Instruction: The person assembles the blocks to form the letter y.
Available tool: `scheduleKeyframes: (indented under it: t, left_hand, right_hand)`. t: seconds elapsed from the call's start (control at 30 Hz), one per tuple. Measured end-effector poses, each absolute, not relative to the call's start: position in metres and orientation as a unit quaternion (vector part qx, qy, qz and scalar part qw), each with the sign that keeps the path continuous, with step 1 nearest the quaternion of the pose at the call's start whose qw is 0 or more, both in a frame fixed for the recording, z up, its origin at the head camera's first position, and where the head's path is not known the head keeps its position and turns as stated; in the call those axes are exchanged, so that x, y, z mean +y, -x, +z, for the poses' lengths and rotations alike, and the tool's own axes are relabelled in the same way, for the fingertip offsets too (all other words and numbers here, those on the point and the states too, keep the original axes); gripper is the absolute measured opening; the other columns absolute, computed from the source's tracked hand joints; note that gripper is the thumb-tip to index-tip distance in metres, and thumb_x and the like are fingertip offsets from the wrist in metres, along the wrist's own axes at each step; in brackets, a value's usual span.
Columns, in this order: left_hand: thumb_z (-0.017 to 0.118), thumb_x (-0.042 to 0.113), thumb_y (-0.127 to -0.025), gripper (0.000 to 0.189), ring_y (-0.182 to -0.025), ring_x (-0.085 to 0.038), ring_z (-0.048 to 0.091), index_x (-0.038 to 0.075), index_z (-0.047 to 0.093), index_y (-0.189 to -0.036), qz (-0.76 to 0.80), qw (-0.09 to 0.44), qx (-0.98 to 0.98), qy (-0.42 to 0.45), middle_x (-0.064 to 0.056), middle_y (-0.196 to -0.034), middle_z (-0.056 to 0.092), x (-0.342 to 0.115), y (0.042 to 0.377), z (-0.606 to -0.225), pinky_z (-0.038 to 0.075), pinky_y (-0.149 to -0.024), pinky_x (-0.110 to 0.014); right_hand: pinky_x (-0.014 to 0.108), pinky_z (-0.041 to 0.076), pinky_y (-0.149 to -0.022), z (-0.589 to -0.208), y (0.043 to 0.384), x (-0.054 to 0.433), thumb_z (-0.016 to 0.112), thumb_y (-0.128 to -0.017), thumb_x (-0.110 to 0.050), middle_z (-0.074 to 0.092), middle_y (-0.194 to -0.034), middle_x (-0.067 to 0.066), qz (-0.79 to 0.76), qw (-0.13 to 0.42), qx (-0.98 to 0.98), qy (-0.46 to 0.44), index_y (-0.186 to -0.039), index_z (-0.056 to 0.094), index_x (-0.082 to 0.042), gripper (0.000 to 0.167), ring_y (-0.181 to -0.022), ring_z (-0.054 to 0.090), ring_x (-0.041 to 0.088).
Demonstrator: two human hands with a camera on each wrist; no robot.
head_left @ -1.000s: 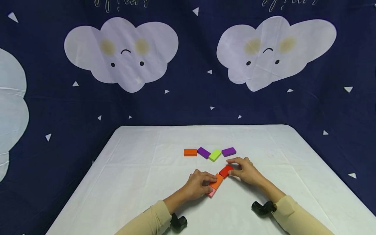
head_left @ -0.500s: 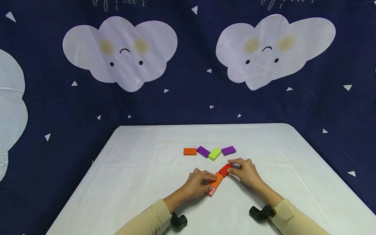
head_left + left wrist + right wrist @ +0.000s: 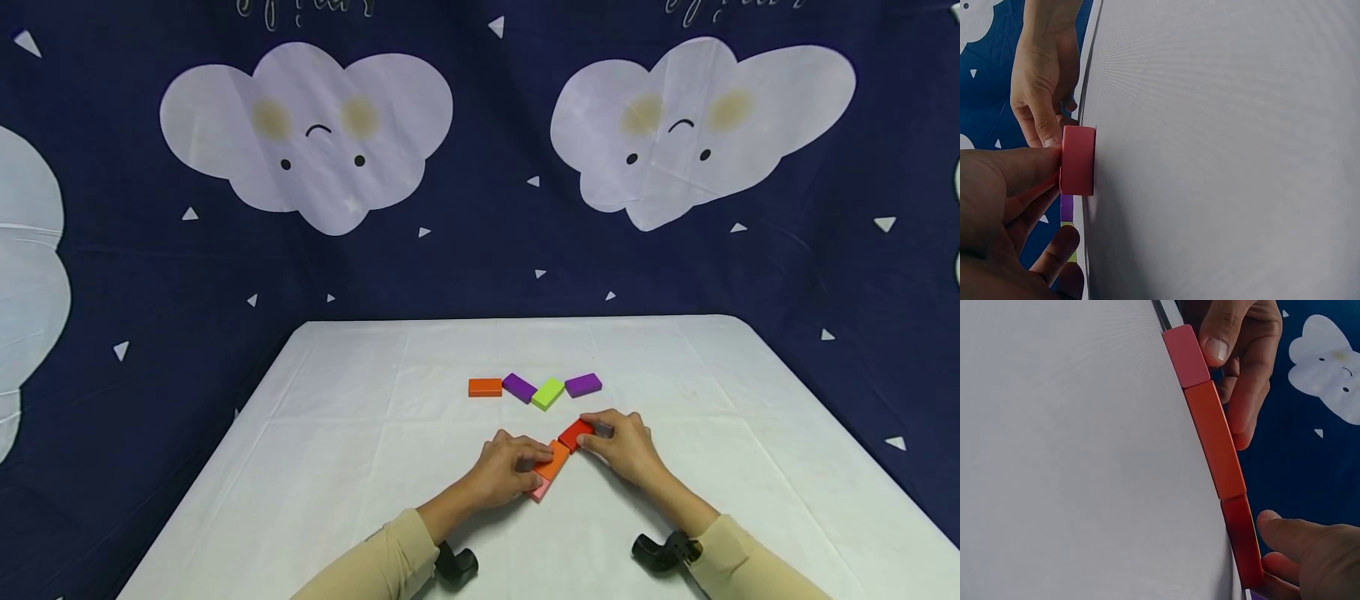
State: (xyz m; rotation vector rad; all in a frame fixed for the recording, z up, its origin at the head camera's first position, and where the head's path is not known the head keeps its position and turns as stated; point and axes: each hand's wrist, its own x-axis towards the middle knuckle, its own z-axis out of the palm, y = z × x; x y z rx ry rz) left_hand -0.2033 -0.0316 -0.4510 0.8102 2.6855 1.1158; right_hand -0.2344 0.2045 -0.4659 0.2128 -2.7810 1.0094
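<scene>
Left hand (image 3: 501, 473) rests on the pink block (image 3: 539, 492) and orange block (image 3: 557, 462); right hand (image 3: 626, 446) pinches the red block (image 3: 573, 434) on the bench (image 3: 352, 475).
Beyond lie two purple blocks (image 3: 583, 385), a lime block (image 3: 548, 394), another orange block (image 3: 485, 387); left fingers (image 3: 534, 452) partly hide the nearer orange.

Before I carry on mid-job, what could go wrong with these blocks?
The red block meets the orange block at an angle, so pushing it may skew their alignment. The right hand, near the rightmost purple block, could nudge it. The left hand, touching the pink block, might drag it when lifted.
</scene>
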Motion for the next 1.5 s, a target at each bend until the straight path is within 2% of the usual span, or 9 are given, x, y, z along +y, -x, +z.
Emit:
scheduleKeyframes:
  t: [0.33,1.5]
  left_hand:
    - [0.069,0.014,-0.082,0.031,-0.096,-0.004,0.042,0.017,0.071,-0.113,0.368,0.061,0.888,-0.268,0.013,-0.12,0.065,-0.032,0.204,-0.451,0.026,-0.081,-0.023]
    - [0.069,0.014,-0.082,0.03,-0.095,-0.004,0.043,0.017,0.071,-0.112,0.368,0.062,0.888,-0.267,0.011,-0.119,0.066,-0.031,0.204,-0.452,0.025,-0.078,-0.021]
  right_hand:
    - [0.036,0.028,-0.075,-0.468,0.237,0.202,0.076,-0.076,-0.026,0.069,-0.109,0.009,0.336,0.094,-0.934,-0.073,-0.109,0.071,-0.016,0.035,-0.086,0.045,0.023]
    - [0.032,0.024,-0.072,-0.47,0.246,0.2,0.074,-0.078,-0.02,0.068,-0.114,0.006,0.339,0.078,-0.929,-0.13,-0.112,0.07,-0.016,0.035,-0.079,0.038,0.017]
